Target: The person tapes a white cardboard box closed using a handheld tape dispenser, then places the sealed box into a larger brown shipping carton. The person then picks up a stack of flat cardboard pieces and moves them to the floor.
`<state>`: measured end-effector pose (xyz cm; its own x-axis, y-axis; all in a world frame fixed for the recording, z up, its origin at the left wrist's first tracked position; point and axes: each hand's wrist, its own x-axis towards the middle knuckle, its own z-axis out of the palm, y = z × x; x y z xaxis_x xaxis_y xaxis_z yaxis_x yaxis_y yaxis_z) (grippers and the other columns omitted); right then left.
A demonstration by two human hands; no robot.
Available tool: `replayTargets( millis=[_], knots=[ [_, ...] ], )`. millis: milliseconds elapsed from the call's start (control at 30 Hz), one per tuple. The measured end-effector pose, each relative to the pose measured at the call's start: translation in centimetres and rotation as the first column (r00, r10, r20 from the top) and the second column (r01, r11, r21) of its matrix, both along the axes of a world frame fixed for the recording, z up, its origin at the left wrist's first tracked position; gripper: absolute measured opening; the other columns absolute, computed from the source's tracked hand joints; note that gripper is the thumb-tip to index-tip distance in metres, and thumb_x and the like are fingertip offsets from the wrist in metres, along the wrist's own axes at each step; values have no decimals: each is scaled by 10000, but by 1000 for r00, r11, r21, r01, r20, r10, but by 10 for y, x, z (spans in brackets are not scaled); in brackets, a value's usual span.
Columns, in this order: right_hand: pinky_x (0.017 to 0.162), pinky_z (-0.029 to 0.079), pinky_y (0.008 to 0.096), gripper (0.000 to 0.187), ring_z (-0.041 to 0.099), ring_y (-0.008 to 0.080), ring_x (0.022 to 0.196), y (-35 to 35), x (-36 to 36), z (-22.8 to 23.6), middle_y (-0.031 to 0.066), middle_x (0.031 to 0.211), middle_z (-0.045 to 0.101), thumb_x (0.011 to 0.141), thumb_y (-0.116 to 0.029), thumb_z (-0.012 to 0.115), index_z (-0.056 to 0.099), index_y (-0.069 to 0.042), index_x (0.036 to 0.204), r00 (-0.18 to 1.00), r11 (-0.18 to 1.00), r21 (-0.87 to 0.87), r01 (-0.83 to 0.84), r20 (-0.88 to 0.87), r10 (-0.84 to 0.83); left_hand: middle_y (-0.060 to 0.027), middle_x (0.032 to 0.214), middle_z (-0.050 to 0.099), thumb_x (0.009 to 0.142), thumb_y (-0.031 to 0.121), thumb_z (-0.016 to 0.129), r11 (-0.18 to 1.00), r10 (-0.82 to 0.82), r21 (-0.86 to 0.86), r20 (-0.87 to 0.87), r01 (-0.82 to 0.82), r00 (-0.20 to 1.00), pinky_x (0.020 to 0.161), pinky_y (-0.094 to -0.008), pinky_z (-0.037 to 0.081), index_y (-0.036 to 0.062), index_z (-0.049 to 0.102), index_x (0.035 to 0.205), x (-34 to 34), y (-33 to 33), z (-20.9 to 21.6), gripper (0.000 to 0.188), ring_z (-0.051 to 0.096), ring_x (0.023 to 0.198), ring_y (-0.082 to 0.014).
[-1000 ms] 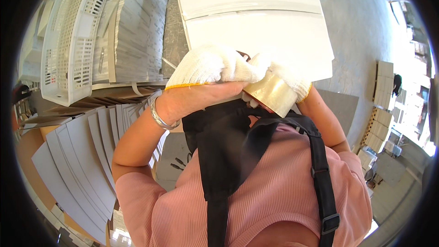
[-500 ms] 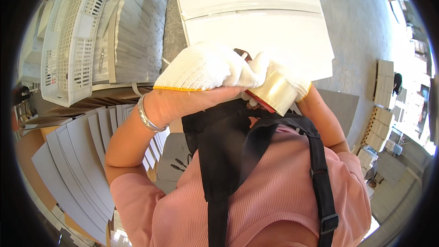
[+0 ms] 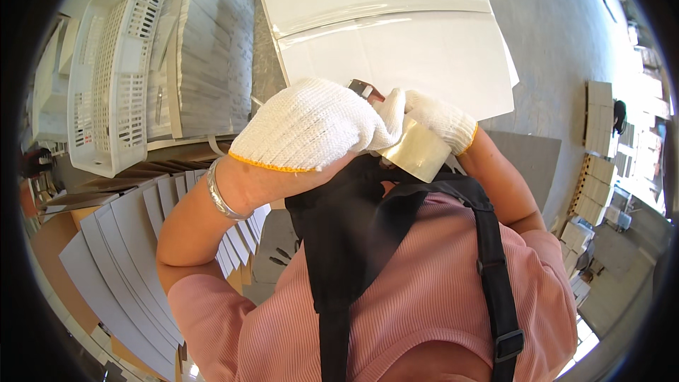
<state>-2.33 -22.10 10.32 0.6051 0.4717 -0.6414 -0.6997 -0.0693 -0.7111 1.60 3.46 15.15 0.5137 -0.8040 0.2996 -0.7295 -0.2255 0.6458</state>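
Note:
Both my hands wear white knitted gloves with yellow cuffs and meet in front of my chest. My right hand [image 3: 442, 119] is closed around a tape dispenser [image 3: 366, 90], whose dark and red end pokes out past the fingers. Its wide roll of clear yellowish tape [image 3: 417, 150] faces me. My left hand [image 3: 315, 120] is closed, with its fingertips against the dispenser and roll; what they pinch is hidden under the glove. Just beyond the hands lies a large white cardboard box [image 3: 389, 49], with a strip of shiny tape along the seam across it.
At the far left, a white plastic crate [image 3: 106, 78] stands beside a stack of wrapped flat sheets [image 3: 212, 49]. Grey and brown cardboard sheets [image 3: 131, 262] stand in a row near my left elbow. White stacks [image 3: 598, 120] line the right side.
The roll has tilted and shifted slightly left, and more of the dispenser's red end shows beyond my fingers. My left hand has turned a little, its back now more upward.

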Motion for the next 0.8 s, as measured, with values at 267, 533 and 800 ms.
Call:
replayTargets(
  millis=[267, 533, 800],
  knots=[
    [801, 560, 289, 480, 684, 129, 926, -2, 1, -3, 96, 1097, 721, 820, -109, 720, 654, 22, 1276, 1000, 999, -31, -18, -17, 18, -71, 885, 621, 777, 166, 764, 994, -90, 78, 163, 78, 983, 703, -391, 491, 140, 697, 969, -2, -2, -3, 205, 620, 837, -303],
    [785, 562, 287, 462, 687, 128, 917, -4, -1, 0, 101, 1141, 711, 895, -152, 700, 625, 21, 1317, 998, 997, 34, 66, 2, -66, -44, 791, 573, 772, 176, 763, 995, -59, 84, 158, 46, 986, 608, -363, 477, 168, 699, 896, 9, -15, -1, 140, 611, 725, -258],
    [836, 607, 348, 378, 701, 198, 1059, -5, -4, -1, 177, 1199, 691, 1029, -192, 582, 571, 30, 1335, 996, 993, 78, 88, 14, -89, -65, 866, 672, 808, 95, 733, 981, 129, -128, -130, -145, 983, 692, -311, 519, 56, 723, 1018, 7, -13, -33, 214, 641, 746, -210]
  ],
)
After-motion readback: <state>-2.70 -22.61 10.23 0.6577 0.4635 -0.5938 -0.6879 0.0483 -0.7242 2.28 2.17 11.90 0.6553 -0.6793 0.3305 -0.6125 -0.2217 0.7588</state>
